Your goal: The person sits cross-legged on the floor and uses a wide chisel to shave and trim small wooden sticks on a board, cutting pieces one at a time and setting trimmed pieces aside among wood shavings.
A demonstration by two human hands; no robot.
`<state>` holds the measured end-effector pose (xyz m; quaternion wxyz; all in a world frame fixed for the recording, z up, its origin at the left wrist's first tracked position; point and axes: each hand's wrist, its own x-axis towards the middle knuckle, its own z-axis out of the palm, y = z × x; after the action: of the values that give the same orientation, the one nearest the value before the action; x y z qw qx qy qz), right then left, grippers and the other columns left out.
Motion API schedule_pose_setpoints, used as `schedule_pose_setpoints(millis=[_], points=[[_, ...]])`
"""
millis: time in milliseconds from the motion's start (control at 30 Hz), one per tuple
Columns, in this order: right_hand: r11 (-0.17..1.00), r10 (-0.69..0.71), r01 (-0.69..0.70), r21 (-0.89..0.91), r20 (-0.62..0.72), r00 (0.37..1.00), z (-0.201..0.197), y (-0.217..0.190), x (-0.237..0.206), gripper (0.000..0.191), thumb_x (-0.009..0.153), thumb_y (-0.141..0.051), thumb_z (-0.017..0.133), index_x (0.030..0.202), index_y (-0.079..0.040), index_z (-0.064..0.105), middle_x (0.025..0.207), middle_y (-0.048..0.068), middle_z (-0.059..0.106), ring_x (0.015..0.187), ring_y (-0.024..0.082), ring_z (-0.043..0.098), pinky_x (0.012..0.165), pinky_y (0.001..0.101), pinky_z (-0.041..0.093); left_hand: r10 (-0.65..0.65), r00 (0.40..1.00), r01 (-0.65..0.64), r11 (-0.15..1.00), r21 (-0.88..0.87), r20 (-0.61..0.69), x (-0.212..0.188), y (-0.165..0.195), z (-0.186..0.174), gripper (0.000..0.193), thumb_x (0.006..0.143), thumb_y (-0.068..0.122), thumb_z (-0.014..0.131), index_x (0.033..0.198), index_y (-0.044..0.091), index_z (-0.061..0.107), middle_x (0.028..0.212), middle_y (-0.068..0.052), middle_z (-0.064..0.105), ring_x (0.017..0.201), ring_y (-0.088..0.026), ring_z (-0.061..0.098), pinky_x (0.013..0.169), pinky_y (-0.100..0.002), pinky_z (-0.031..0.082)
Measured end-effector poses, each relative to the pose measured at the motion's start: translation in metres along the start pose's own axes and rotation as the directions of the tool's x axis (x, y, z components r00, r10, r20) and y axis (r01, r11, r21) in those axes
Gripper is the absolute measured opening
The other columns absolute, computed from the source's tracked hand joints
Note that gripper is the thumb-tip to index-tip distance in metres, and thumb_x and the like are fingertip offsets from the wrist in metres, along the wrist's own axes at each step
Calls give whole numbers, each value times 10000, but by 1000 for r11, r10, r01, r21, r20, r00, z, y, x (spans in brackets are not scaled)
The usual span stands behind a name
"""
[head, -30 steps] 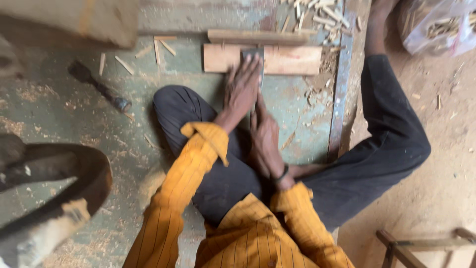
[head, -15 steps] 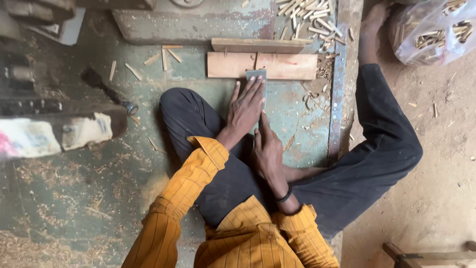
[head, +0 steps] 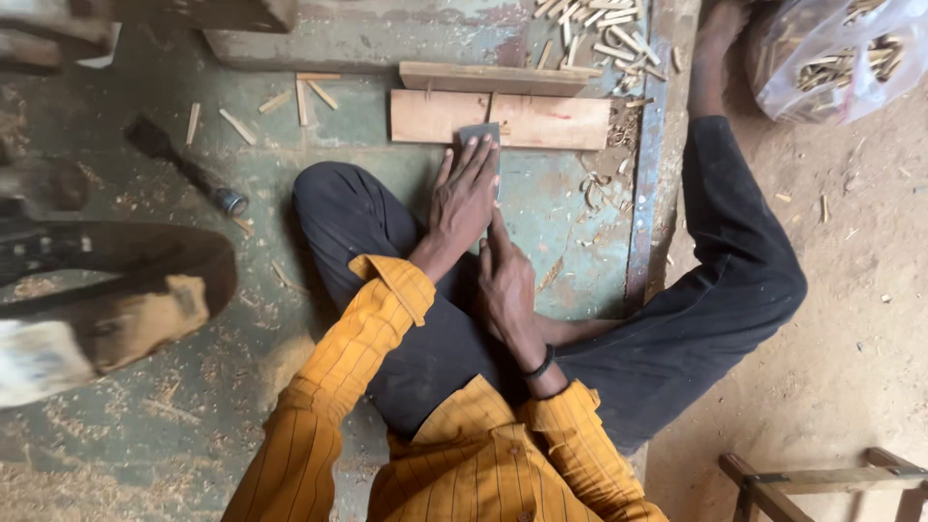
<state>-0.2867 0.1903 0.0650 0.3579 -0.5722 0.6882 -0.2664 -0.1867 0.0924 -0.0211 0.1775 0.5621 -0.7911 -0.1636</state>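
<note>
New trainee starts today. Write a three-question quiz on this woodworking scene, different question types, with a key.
1. True or false: the left hand lies flat over the blade resting on the plank.
2. Multiple choice: where is the clear bag of wood sticks? A) top right, on the dirt B) on the person's lap C) under the plank
3. Fill in: the right hand wears a black ____ at the wrist.

Key: 1 true; 2 A; 3 band
</note>
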Motion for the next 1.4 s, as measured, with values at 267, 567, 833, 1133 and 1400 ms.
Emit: schedule_pose_setpoints(millis=[267,567,833,1133,1400], points=[[998,37,-37,47,-2,999,10,6,19,540,1011,-137,540,1538,-78,438,1010,319,696,878,473,693,741,528,516,52,998,-52,999,-7,-28,14,-11,8,487,1030,187,571,1489,32,513,1581,-118,485,1492,-267,414,1240,-489,261],[991,-61,75,110,-132,989,46,21,49,602,963,-110,541,1550,-75,412,1080,322,695,918,496,683,795,535,532,67,998,-65,995,79,-18,53,-31,10,518,967,142,591,1480,86,545,1565,-55,500,1459,-228,444,1212,-488,275],[947,83,-51,316,-90,992,15,33,24,641,1021,-196,575,1615,-146,338,926,191,667,697,275,606,595,387,506,-56,897,-85,952,-294,-439,22,-6,-46,329,1019,-7,579,1332,71,641,1343,-99,670,1256,-307,671,1089,-416,517],[483,258,-330,811,229,939,-47,55,-54,412,1067,-218,502,1441,-46,479,670,-60,417,448,24,326,379,214,249,-224,919,20,849,-528,-325,59,-3,-13,208,899,-23,712,1050,23,577,982,-146,609,861,-301,685,730,-389,571],[505,317,-385,773,249,915,-61,71,-59,420,1047,-205,518,1457,-116,495,643,-64,395,424,27,316,367,219,246,-205,945,108,930,-351,-253,100,-26,18,280,756,26,829,872,9,574,810,-161,626,713,-324,636,636,-445,508]])
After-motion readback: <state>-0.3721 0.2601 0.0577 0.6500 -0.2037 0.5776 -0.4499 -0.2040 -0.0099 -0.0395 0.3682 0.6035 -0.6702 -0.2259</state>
